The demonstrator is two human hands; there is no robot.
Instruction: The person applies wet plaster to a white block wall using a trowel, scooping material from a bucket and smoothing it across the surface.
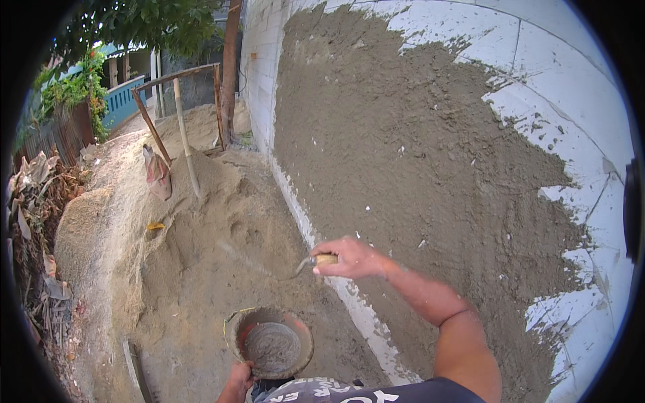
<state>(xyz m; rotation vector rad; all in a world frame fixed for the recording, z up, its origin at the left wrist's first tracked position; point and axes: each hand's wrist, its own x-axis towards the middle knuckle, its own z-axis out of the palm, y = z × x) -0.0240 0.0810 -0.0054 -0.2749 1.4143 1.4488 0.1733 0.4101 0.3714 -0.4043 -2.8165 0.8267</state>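
With the right hand (pixel 351 258), gripping a trowel (pixel 326 258) by its wooden handle and pointing its blurred blade leftward, near the mortar-smeared wall (pixel 416 168); with the left hand (pixel 240 377), grasping the rim of a bucket (pixel 304 330) of wet mortar (pixel 272 346), close to the dark shirt (pixel 440 392).

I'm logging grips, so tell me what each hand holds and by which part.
The right hand grips a trowel by its handle; the left hand holds a bucket at its near-left rim.
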